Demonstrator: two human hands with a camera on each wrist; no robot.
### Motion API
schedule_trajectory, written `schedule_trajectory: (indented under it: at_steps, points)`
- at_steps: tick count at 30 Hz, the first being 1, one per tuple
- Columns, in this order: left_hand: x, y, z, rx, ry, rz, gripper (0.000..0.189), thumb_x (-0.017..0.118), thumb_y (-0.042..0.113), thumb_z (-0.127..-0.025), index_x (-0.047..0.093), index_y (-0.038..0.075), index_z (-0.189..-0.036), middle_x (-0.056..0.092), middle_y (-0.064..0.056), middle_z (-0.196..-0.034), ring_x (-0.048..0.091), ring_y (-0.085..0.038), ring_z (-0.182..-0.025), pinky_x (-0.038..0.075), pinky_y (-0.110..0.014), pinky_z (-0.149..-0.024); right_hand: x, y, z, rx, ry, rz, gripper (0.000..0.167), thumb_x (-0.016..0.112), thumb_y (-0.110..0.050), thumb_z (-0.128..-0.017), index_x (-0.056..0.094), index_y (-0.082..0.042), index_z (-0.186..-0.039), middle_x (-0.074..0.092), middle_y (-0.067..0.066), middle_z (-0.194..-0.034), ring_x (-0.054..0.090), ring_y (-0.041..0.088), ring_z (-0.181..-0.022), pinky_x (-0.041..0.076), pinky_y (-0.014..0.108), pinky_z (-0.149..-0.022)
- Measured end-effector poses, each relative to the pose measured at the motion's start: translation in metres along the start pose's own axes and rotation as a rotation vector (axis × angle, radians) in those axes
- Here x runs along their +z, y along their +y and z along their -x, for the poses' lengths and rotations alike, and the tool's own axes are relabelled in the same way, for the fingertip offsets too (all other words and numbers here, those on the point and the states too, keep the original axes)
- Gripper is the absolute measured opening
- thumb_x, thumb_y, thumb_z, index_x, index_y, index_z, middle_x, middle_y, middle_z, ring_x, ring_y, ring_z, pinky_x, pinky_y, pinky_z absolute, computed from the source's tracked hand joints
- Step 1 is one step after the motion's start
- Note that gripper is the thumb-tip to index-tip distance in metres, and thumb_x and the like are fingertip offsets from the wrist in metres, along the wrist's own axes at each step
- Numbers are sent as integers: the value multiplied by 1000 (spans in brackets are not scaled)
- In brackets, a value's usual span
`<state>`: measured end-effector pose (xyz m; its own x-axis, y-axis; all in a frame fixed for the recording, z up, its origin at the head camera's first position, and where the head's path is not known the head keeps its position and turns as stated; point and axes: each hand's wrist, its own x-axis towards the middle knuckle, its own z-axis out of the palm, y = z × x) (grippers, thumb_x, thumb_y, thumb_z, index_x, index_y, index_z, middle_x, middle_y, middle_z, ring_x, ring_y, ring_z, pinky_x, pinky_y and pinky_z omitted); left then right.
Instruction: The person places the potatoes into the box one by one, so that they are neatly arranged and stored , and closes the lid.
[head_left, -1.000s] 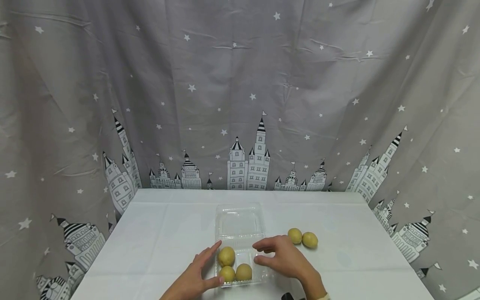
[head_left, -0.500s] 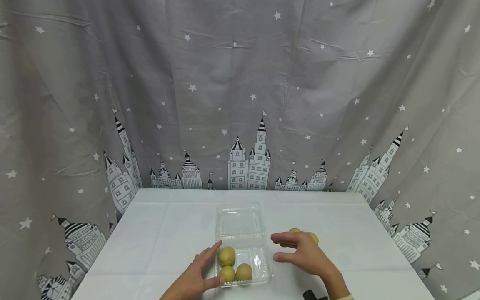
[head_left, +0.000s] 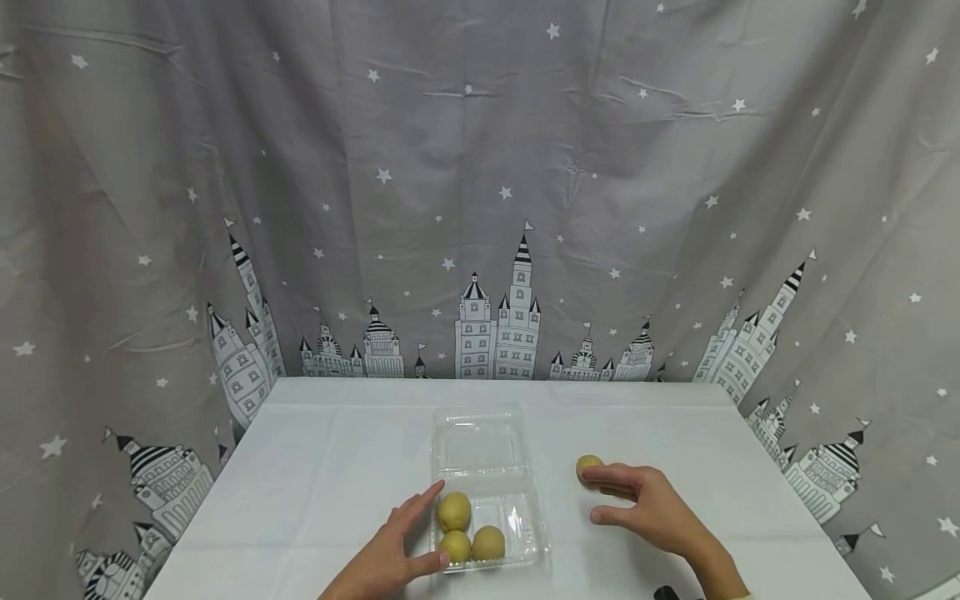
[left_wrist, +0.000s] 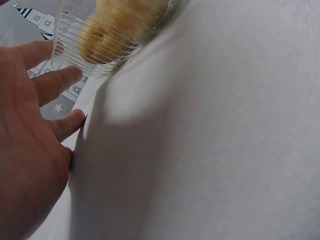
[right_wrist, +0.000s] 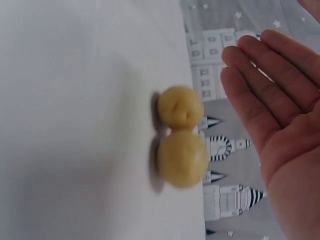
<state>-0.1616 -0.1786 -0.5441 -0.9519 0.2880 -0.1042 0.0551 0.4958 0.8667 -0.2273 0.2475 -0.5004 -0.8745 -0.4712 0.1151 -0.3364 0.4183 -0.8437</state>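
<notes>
A clear plastic clamshell box (head_left: 522, 533) lies with its lid (head_left: 480, 442) folded back. Three potatoes sit in its base: one at the back left (head_left: 453, 511), one at the front left (head_left: 455, 547) and one at the front middle (head_left: 488, 543). My left hand (head_left: 388, 552) rests against the box's left side, fingers spread and fairly straight. Two loose potatoes, the upper one (right_wrist: 181, 107) and the lower one (right_wrist: 183, 159) in the right wrist view, lie side by side. Near them is my right hand (head_left: 648, 507), holding nothing; it hides one of them in the head view.
White cloth (head_left: 337, 467) covers the table. Behind it hangs a grey curtain (head_left: 375, 208) printed with stars and castles. A black object (head_left: 665, 593) shows at the right wrist, by the bottom edge.
My right hand has moved right from over the box to the loose potatoes, covering one of them from the head camera. The left hand and the box have stayed put.
</notes>
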Motion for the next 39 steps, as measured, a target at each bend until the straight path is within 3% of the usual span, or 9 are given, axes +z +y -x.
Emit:
schedule_trajectory:
  at_steps: [4, 6, 12, 21, 31, 39]
  points:
    - [0, 0, 0, -4, -1, -11, 98, 88, 40, -91, 37, 22, -172, 34, -27, -175, 20, -71, -157, 24, -94, -113, -11, 5, 9, 4, 33, 24, 51, 90, -23, -92, 75, -3, -137, 75, 16, -141, 73, 16, -129, 60, 36, -108]
    - [0, 0, 0, -7, 2, -14, 98, 88, 41, -90, 38, 22, -172, 35, -27, -175, 21, -70, -158, 25, -94, -113, -17, 8, 14, 12, 35, 33, 51, 90, -22, -92, 74, -3, -137, 74, 17, -142, 73, 16, -130, 60, 37, -108]
    - [1, 0, -2, -21, 2, -18, 98, 88, 42, -90, 38, 24, -172, 34, -28, -175, 17, -75, -156, 23, -95, -112, -39, 13, 21, 80, 23, 77, 54, 89, -26, -94, 73, -1, -139, 74, 16, -142, 74, 33, -128, 62, 38, -106]
    - [-1, 0, -1, -9, -18, 5, 96, 86, 40, -93, 36, 21, -173, 32, -26, -177, 10, -74, -158, 9, -95, -116, -64, 27, 30, 148, 59, 161, 57, 89, -32, -93, 73, -2, -139, 75, 17, -140, 74, 38, -126, 63, 43, -104]
    - [-1, -1, -3, 12, -24, 16, 97, 83, 42, -93, 36, 17, -173, 32, -23, -178, 13, -67, -162, 2, -91, -121, -70, 43, 35, 170, 86, 153, 56, 89, -25, -94, 71, 1, -139, 75, 22, -139, 74, 43, -126, 64, 41, -103]
    - [-1, 0, -3, -9, -14, 14, 95, 82, 44, -92, 37, 20, -172, 33, -23, -177, 11, -70, -160, 4, -93, -119, -68, 60, 32, 167, 104, 133, 56, 89, -23, -94, 71, 3, -139, 75, 23, -138, 75, 38, -125, 64, 34, -102]
